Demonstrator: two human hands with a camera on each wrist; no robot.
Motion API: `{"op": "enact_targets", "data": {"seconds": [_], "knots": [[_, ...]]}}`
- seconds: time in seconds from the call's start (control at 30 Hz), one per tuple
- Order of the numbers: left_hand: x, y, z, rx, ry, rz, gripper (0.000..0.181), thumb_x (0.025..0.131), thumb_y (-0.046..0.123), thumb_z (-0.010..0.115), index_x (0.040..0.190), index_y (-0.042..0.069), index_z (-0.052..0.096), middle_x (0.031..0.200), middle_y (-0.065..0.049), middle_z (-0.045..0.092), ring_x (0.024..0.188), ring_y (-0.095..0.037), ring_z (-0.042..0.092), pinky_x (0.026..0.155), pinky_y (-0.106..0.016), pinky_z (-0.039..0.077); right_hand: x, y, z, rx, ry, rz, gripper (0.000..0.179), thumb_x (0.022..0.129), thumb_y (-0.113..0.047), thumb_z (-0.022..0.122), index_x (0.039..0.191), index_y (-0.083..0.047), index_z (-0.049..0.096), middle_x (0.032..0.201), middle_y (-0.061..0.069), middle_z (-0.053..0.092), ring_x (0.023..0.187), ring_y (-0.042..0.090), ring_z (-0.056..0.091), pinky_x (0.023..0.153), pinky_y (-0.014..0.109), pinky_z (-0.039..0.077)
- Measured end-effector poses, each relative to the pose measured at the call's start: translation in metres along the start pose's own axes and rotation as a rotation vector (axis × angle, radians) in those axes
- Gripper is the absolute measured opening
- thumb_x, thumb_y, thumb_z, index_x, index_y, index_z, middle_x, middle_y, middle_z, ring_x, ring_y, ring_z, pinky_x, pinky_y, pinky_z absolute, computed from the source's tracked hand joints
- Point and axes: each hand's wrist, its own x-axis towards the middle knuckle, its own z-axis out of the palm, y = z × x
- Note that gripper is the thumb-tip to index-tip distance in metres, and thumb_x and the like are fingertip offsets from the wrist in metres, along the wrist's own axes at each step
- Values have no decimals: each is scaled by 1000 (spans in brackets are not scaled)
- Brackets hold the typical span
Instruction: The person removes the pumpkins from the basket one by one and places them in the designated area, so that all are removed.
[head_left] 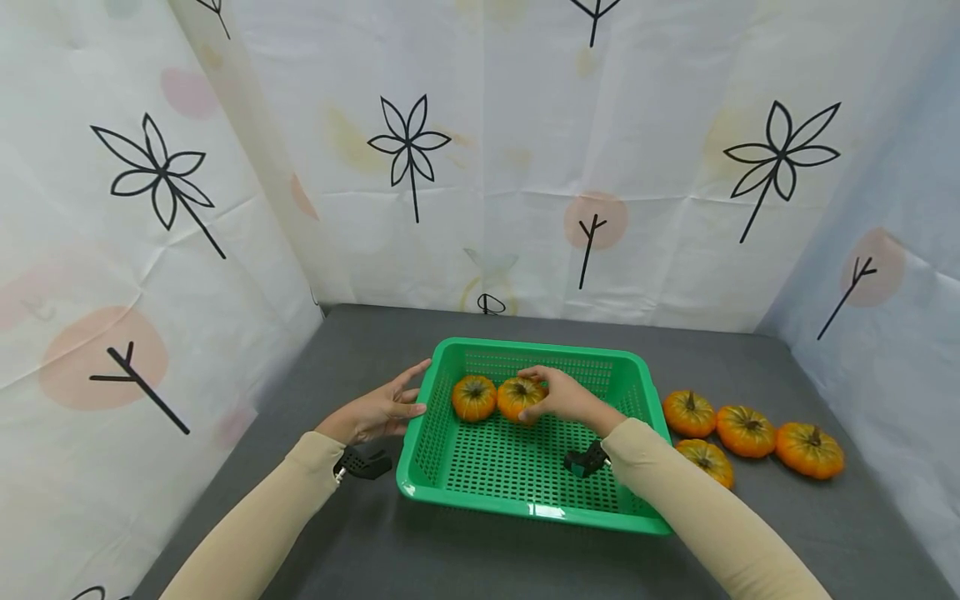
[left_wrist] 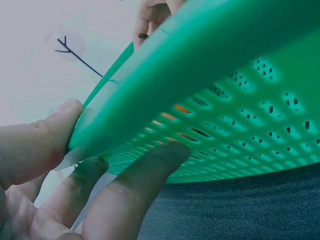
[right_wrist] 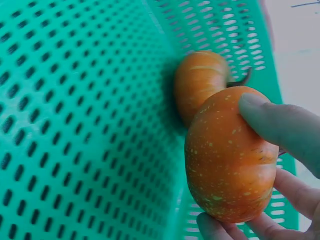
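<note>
A green plastic basket (head_left: 495, 507) with slotted walls stands on the dark table. My left hand (head_left: 378, 410) holds its left rim, the thumb against the rim's edge and the fingers below it at the slotted wall (left_wrist: 220, 127). Inside the basket, my right hand (head_left: 562, 398) grips a small orange pumpkin (right_wrist: 232, 160) between thumb and fingers. Close beside it, toward the left wall, sits another orange pumpkin (head_left: 474, 398), its curved stem (right_wrist: 241, 80) showing in the right wrist view.
Several more small pumpkins lie on the table right of the basket, among them one pumpkin (head_left: 810, 450) farthest right and one pumpkin (head_left: 705, 463) partly behind my right sleeve (head_left: 697, 508). Patterned white cloth (head_left: 487, 167) hangs behind and at both sides of the grey table (head_left: 360, 542).
</note>
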Motion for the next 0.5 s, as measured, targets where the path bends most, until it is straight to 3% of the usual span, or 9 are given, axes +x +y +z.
{"op": "enact_targets", "data": {"seconds": [0.23,0.5], "knots": [[0,0,0,-2,1,2,93,96,1,57,156,34,-6,159,-20,20,122,-34,57,95,-50,53,-5,-4,-14,94,8,-15,74,81,-17,80,145,-8,44,145,23,38,126,42,47,93,46,52],[1,-2,-2,-3,-4,4,93,96,2,57,156,35,-5,159,-19,20,124,-36,55,95,-51,52,-21,-11,-35,86,24,-31,78,81,-24,80,147,-11,41,147,22,37,128,46,43,93,49,52]]}}
